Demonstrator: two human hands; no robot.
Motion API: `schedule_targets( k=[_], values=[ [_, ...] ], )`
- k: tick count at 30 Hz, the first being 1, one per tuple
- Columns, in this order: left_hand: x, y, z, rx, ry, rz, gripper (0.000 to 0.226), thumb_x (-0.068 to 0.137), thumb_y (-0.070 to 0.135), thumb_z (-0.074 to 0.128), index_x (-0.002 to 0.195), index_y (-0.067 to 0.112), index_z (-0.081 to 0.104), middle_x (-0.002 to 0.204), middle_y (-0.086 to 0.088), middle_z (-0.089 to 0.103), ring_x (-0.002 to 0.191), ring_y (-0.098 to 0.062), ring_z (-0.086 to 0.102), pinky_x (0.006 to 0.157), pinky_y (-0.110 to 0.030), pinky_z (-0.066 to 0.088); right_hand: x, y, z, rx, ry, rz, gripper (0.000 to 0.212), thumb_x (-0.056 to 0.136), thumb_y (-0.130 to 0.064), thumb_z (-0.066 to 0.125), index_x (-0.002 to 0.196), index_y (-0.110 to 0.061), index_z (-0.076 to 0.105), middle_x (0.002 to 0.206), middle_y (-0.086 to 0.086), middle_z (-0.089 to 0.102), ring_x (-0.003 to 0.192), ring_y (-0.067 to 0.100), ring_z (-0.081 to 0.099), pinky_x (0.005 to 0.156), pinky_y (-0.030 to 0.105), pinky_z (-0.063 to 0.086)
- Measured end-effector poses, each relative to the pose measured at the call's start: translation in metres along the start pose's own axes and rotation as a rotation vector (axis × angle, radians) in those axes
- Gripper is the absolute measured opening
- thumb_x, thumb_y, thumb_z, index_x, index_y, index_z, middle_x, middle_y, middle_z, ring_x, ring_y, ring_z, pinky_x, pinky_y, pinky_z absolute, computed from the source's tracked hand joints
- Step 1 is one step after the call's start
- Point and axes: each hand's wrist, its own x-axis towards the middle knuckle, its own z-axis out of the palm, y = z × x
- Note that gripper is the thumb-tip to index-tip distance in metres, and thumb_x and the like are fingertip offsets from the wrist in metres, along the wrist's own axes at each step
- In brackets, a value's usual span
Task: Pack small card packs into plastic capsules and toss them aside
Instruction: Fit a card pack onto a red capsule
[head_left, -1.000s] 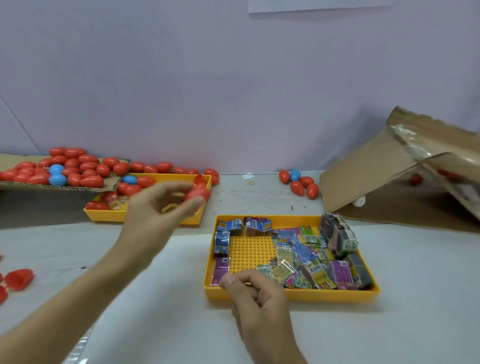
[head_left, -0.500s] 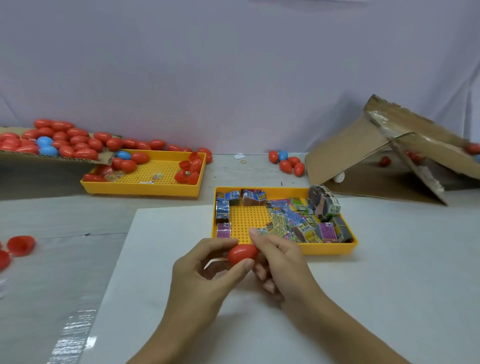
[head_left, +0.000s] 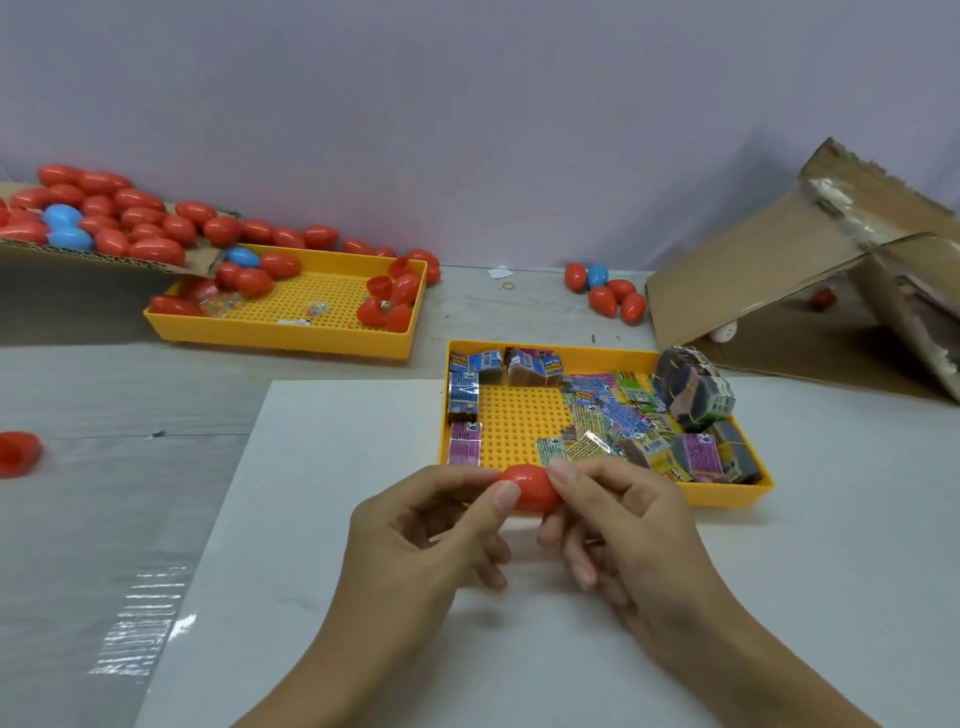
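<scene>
Both hands hold one red plastic capsule (head_left: 531, 486) just in front of the near yellow tray (head_left: 724, 498). My left hand (head_left: 434, 530) pinches its left end between thumb and fingers. My right hand (head_left: 623, 519) pinches its right end. The capsule looks closed; what is inside is hidden. The tray holds several small card packs (head_left: 613, 421), loose on its right side and lined along its left and back walls. A bundled stack of packs (head_left: 693, 387) stands at the tray's back right corner.
A second yellow tray (head_left: 291, 332) at the back left holds red capsules and halves. A cardboard sheet (head_left: 88, 260) heaped with red and blue capsules overhangs it. A few more capsules (head_left: 605, 288) lie by the wall. A torn cardboard box (head_left: 810, 270) is at right. A red capsule half (head_left: 18, 452) lies far left.
My left hand brought a red capsule from the far tray down to the front. My right hand left the card tray and now holds the capsule's other end.
</scene>
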Motion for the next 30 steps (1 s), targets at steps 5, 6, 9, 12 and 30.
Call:
schedule_targets(
  k=[5,6,9,12,30],
  values=[
    [-0.001,0.002,-0.001,-0.006,0.001,0.009,0.026,0.067,0.030,0.078,0.091,0.020,0.079,0.073,-0.014,0.073,0.060,-0.026,0.071,0.056,-0.029,0.058,0.000,0.002,-0.003,-0.030,-0.050,-0.043,0.027,0.077,-0.038,0.080,0.093,-0.017,0.076,0.068,0.014,0.069,0.037,0.012,0.047,0.035,0.012,0.029],
    [0.000,0.001,-0.002,-0.004,0.000,0.021,0.026,0.067,0.027,0.080,0.092,0.019,0.079,0.076,-0.014,0.075,0.063,-0.027,0.072,0.059,-0.030,0.059,-0.001,0.002,-0.004,-0.037,-0.060,-0.053,0.030,0.075,-0.039,0.078,0.097,-0.019,0.076,0.071,0.014,0.071,0.039,0.012,0.048,0.035,0.012,0.029],
    [0.000,-0.001,-0.004,0.009,-0.020,0.062,0.031,0.068,0.014,0.088,0.096,0.020,0.078,0.083,-0.014,0.077,0.073,-0.028,0.075,0.067,-0.029,0.060,-0.002,0.000,-0.007,-0.074,-0.078,-0.094,0.034,0.072,-0.036,0.078,0.104,-0.025,0.076,0.080,0.011,0.072,0.045,0.012,0.052,0.036,0.015,0.032],
    [-0.002,-0.001,-0.004,0.016,-0.015,0.105,0.030,0.072,0.009,0.078,0.099,0.022,0.078,0.082,-0.014,0.076,0.073,-0.028,0.075,0.069,-0.030,0.060,-0.003,-0.003,-0.009,-0.130,-0.098,-0.154,0.034,0.072,-0.032,0.078,0.106,-0.026,0.076,0.076,0.001,0.070,0.049,0.011,0.053,0.038,0.017,0.035],
    [-0.007,0.004,0.002,0.007,0.007,0.127,0.036,0.070,0.026,0.078,0.106,0.025,0.078,0.089,-0.008,0.070,0.065,-0.029,0.073,0.058,-0.030,0.060,-0.007,-0.009,-0.005,-0.152,-0.131,-0.169,0.020,0.082,-0.022,0.072,0.101,-0.021,0.077,0.067,0.006,0.070,0.040,0.010,0.048,0.038,0.014,0.036]
  ],
)
